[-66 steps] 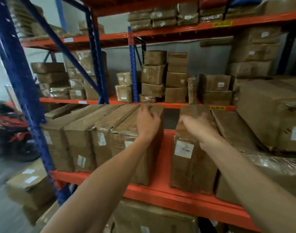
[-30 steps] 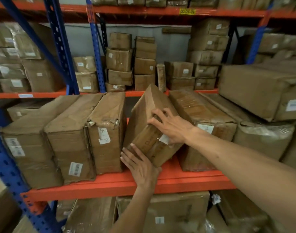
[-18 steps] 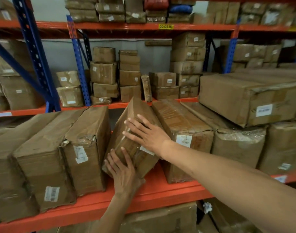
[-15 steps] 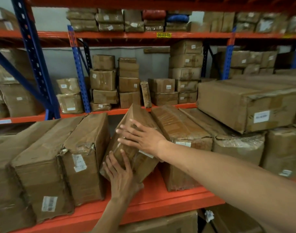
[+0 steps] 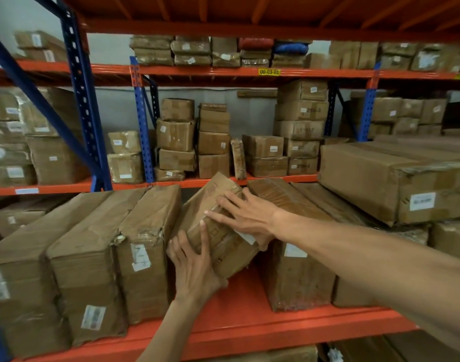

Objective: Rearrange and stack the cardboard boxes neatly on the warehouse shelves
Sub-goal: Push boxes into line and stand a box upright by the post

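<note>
A long brown cardboard box (image 5: 210,202) lies tilted on the orange shelf (image 5: 239,320), its front end lifted off the deck, in the gap between two rows of boxes. My left hand (image 5: 195,262) cups the box's lower front corner from below and the left. My right hand (image 5: 245,214) presses flat on the box's upper face, fingers spread. To the left stand three upright long boxes (image 5: 145,246) side by side. To the right an upright box (image 5: 291,257) with a white label touches the tilted one.
A large box (image 5: 396,176) lies on top of other boxes at the right. Blue uprights (image 5: 82,100) frame the rack at the left. A rear rack (image 5: 265,163) holds stacks of smaller boxes. More boxes sit under the shelf.
The tilted box has stayed between my hands while the view rose and shifted. My right hand slid slightly further up its top face; my left hand still supports the lower corner.
</note>
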Tool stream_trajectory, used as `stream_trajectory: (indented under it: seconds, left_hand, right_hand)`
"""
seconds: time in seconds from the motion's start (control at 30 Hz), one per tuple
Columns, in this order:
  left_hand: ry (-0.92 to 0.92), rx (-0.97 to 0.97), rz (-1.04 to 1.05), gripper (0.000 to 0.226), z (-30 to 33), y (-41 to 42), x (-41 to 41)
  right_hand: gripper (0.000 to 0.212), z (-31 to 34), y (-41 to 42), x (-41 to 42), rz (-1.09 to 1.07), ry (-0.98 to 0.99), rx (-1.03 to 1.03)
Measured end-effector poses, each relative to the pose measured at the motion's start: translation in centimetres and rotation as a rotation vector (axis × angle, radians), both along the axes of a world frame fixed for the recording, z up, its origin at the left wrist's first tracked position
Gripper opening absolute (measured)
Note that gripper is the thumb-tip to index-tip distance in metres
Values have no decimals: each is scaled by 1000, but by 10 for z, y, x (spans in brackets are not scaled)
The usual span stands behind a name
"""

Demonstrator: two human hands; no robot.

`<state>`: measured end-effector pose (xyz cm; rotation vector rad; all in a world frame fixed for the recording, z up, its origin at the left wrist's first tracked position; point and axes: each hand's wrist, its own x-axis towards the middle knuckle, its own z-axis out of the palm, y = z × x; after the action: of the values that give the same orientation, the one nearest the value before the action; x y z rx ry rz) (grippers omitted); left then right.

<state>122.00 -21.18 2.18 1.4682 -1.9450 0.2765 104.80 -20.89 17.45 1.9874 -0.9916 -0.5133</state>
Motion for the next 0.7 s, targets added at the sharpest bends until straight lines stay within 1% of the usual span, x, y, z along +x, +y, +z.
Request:
stream_trajectory:
  seconds: [0.07, 0.17, 0.3, 0.43, 0.53, 0.6, 0.7]
  left_hand:
    - [-65, -46, -44, 164, 13, 1, 6]
    - [-157, -78, -56, 161, 40, 4, 12]
    - [-251, -167, -95, 159, 90, 6, -1]
    - [-311, -303, -167, 161, 142, 8, -36]
    - [-341, -378, -251, 161, 168, 10, -68]
    - [-369, -393, -286, 163, 176, 12, -91]
    - [-421, -342, -328, 165, 175, 14, -133]
  right_hand:
    - [169, 6, 5, -7, 3, -45, -9]
    - [168, 20, 9, -16, 14, -111, -18]
    - [167, 53, 20, -42, -6, -207, -86]
    - [163, 85, 38, -85, -48, -287, -219]
    - [163, 97, 52, -120, -80, -353, -269]
    - [162, 98, 62, -144, -103, -390, -293]
    - [162, 85, 73, -187, -175, -457, -297]
